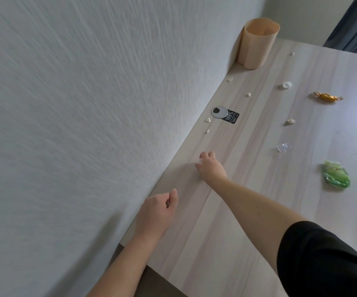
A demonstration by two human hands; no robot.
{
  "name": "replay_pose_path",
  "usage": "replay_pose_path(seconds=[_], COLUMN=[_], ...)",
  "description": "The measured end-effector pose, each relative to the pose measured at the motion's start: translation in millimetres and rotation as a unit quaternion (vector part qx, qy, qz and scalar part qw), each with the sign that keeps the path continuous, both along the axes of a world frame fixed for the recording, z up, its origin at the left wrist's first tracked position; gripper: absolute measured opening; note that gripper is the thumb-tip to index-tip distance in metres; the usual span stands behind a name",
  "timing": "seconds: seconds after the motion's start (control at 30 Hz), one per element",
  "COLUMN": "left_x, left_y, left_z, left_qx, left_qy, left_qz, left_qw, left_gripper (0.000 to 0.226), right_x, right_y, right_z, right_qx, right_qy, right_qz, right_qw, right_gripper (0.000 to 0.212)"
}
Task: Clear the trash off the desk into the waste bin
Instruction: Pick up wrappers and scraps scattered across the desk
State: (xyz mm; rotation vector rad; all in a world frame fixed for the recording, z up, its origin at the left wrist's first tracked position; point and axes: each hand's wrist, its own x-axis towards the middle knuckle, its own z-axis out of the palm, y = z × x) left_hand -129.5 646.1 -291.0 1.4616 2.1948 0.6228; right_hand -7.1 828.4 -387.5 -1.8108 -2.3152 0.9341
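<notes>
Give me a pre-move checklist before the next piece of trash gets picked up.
1. Right hand on the desk near the wall: ok; it seems to close on a small pale scrap, contents unclear.
2. Left hand free to help: cannot tell; fingers curled, possibly around something small.
3. Next scraps within reach: ok; paper bits lie just ahead.
4. Waste bin upright and open: ok, at the desk's far end.
5. Larger trash located: ok; green wrapper, gold candy.
</notes>
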Motion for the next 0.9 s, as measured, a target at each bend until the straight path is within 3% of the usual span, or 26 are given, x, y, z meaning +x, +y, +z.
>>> replay_pose_path(seconds=[0.3,0.63,0.9], left_x=[53.0,146.0,244.4], left_y=[41.4,65.1,59.2], left_z=[16.9,40.9,65.0], left_qx=[0.02,0.047,0.062], left_qy=[-0.004,-0.023,0.0], left_qz=[-0.068,-0.172,-0.25], left_qw=[0.997,0.984,0.966], left_gripper=[0.042,0.03,0.048], right_x=[101.0,264.1,356.5], right_y=[-22.4,-65.7,-110.1], right_z=[65.1,138.1,163.5], right_qx=[0.041,0.124,0.138], right_qy=[0.049,0.02,0.023], right_qz=[-0.005,-0.138,-0.164], right_qw=[0.998,0.982,0.976], right_gripper=[0.022,0.015,0.02])
